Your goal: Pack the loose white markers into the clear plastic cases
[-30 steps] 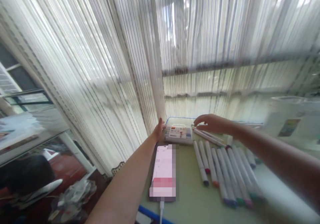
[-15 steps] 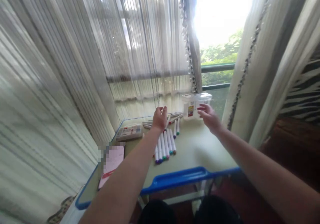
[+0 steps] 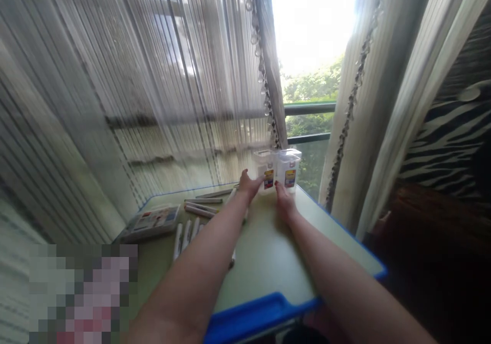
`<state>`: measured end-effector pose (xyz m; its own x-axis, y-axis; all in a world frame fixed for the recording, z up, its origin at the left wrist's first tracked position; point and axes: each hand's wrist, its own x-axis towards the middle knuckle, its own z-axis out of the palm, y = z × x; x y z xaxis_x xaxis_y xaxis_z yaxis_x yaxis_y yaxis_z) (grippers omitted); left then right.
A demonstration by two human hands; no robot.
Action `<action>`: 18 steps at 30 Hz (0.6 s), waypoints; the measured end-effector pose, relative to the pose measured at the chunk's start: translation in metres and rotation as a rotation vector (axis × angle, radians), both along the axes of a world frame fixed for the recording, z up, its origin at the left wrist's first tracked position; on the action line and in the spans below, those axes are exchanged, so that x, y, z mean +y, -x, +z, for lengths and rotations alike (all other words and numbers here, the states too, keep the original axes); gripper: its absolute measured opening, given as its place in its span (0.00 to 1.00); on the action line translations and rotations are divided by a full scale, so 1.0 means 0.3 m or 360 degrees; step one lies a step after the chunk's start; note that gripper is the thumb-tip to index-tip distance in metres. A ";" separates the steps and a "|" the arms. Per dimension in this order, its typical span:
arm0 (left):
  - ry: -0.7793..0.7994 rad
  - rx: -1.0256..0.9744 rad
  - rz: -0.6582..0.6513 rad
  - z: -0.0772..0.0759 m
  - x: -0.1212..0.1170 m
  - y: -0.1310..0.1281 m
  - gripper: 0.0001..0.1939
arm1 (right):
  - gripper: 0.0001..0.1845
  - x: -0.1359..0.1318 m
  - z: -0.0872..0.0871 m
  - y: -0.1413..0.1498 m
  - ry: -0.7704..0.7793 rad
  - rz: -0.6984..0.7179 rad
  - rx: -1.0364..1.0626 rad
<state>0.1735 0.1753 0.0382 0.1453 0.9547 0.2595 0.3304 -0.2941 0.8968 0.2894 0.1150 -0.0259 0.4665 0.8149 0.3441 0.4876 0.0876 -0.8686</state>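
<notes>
Two clear plastic containers stand together at the far end of the table: a left container (image 3: 260, 172) and a right container (image 3: 288, 170), each bearing a small yellow, red and blue label. My left hand (image 3: 251, 187) is at the left one, its fingers apart and their tips by the label. In front of the right container is my right hand (image 3: 284, 200), fingers stretched toward the gap between the two; whether it touches them is unclear. White markers (image 3: 200, 210) lie on the tabletop, partly covered by my left forearm.
A flat clear case (image 3: 155, 220) lies on the left of the pale green table (image 3: 268, 262), which has a blue rim (image 3: 253, 316). Sheer curtains (image 3: 184, 103) hang behind it. A pixelated pink item (image 3: 103, 287) is at lower left.
Both hands have come closer together at the containers, the left moving right from above the markers. My view has turned right. The containers now show as two side by side.
</notes>
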 end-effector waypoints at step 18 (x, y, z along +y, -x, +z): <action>-0.0069 0.0042 -0.0127 -0.061 0.109 -0.055 0.45 | 0.40 0.033 -0.012 0.001 -0.0119 -0.0024 -0.0194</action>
